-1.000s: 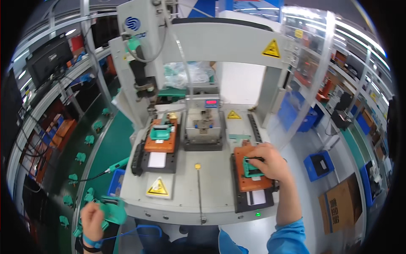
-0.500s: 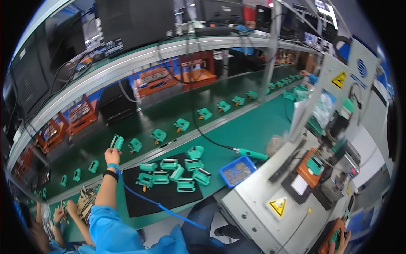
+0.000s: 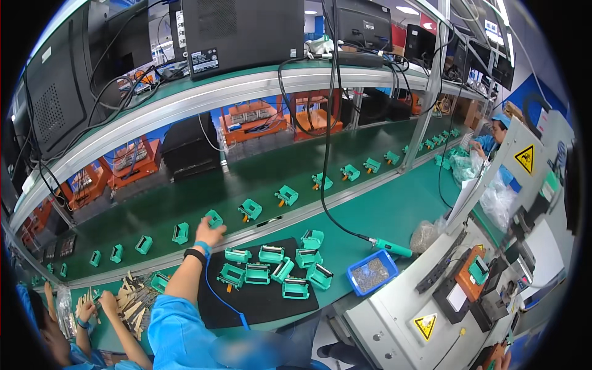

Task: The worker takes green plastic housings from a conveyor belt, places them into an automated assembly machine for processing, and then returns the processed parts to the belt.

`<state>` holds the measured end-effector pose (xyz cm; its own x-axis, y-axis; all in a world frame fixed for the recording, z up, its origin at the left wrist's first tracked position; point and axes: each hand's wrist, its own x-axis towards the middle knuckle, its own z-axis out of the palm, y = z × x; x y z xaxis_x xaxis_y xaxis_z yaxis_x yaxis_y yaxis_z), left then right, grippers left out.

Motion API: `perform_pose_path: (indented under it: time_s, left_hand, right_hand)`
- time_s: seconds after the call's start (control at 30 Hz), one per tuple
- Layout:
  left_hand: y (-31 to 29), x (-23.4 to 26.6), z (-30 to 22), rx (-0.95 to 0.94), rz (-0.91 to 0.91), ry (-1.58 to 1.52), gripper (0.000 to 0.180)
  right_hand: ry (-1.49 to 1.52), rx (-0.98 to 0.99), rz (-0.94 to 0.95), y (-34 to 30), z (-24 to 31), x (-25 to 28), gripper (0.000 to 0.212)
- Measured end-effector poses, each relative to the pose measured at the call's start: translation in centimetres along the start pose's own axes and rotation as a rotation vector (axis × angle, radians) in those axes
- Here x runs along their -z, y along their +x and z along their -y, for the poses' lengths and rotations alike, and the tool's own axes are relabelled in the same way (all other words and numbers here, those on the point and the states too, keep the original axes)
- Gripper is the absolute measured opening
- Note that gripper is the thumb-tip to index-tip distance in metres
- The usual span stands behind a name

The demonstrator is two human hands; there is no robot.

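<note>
Green plastic housing (image 3: 214,218) on the conveyor (image 3: 259,179), pinched in left hand (image 3: 208,234), judged light, rigid, slightly slick; best gripped by its side walls; right hand out of view.

Long green bench (image 3: 394,209), black mat (image 3: 259,302) with a cluster of teal plastic housings (image 3: 271,271), blue tray of screws (image 3: 369,273), teal electric screwdriver (image 3: 391,248), row of teal housings on the conveyor belt (image 3: 185,209) behind
</note>
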<state>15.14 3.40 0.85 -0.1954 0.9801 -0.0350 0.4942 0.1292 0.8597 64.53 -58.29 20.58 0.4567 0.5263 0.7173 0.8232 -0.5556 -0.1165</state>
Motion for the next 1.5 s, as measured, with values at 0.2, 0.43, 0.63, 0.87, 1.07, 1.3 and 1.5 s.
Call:
perform_pose_path:
  time_s: [0.2,0.43,0.63,0.87,1.07,1.3,1.5]
  left_hand:
    - [1.5,-0.6,0.3,-0.038,0.021,-0.048,0.049]
    - [-12.6,-2.0,-14.9,-0.515,0.466,-0.556,0.029]
    - [-25.1,-5.9,-23.0,-1.515,0.944,-0.245,0.048]
    - [-35.9,-11.1,-25.3,-1.683,1.019,-0.304,0.054]
    - [-39.8,-13.8,-25.2,-1.724,1.169,-0.249,0.053]
    - [-42.7,-15.4,-25.1,-1.671,1.208,-0.370,0.058]
    - [-44.5,-17.2,-25.0,-1.680,1.097,-0.573,0.062]
  right_hand:
    - [0.068,0.068,0.100,1.0,2.0,-1.3,0.044]
    - [0.479,-0.053,0.191,0.4,4.9,-2.7,0.043]
    - [1.061,0.033,0.405,0.5,10.9,-6.6,0.058]
    - [1.626,-0.325,0.567,-3.7,12.3,-9.0,0.094]
    - [1.739,-0.436,0.609,-5.3,8.7,-7.4,0.083]
    - [1.435,-0.471,0.347,-7.4,7.4,-8.6,0.055]
    - [1.530,-0.712,0.247,-8.5,6.0,-9.6,0.044]
